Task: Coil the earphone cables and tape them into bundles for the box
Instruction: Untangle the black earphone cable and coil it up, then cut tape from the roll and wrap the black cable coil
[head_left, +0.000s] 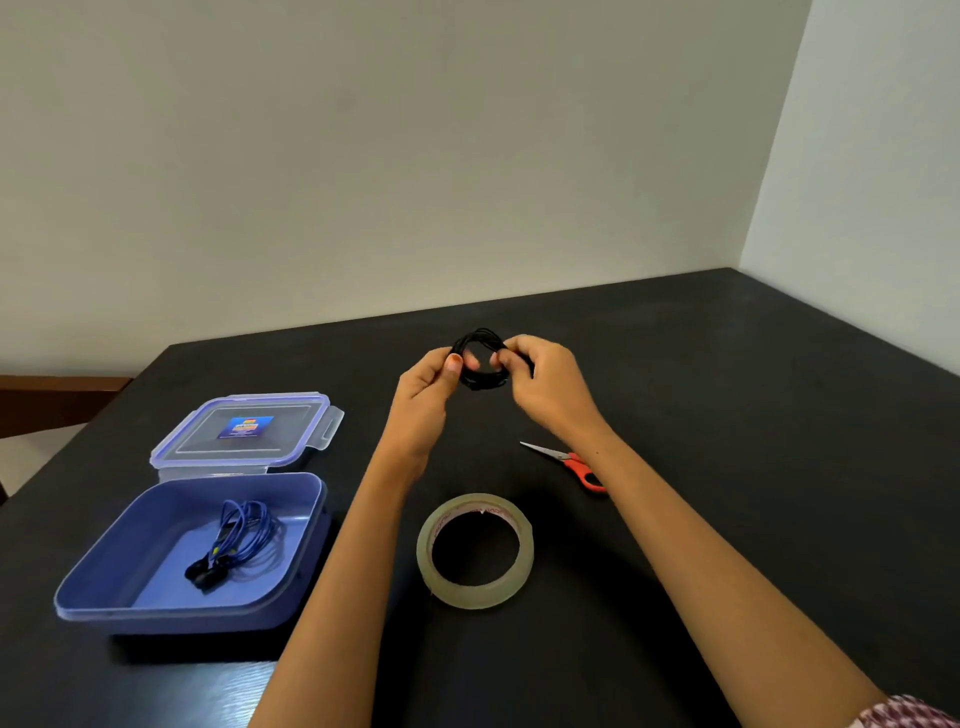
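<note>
Fingers (511, 354) of the right hand (545, 387) are curled and pinched onto the right side of a black earphone cable (480, 335), which is wound into a small round coil. The opposite side of the coil is gripped by the left hand (423, 379), its thumb laid across the strands and the other fingers folded behind them. The coil is held upright between the two hands, raised above the far middle of a dark table (727, 389); whether any tape is on it cannot be told. A roll of clear tape (475, 592) is laid flat on the table nearer the person, between the two forearms and well apart from the coil. Red-handled scissors (576, 465) are seen lying just beside the right forearm, their blades pointed left and their handles partly hidden by the arm. At the left an open blue box (156, 608) is set on the table, and a blue earphone cable (244, 535) is lying coiled inside it with its dark earbuds toward the near side. A clear lid (291, 431) with a small label is laid flat just behind the box, touching its far edge. A patterned sleeve (904, 712) is visible at the lower right corner.
</note>
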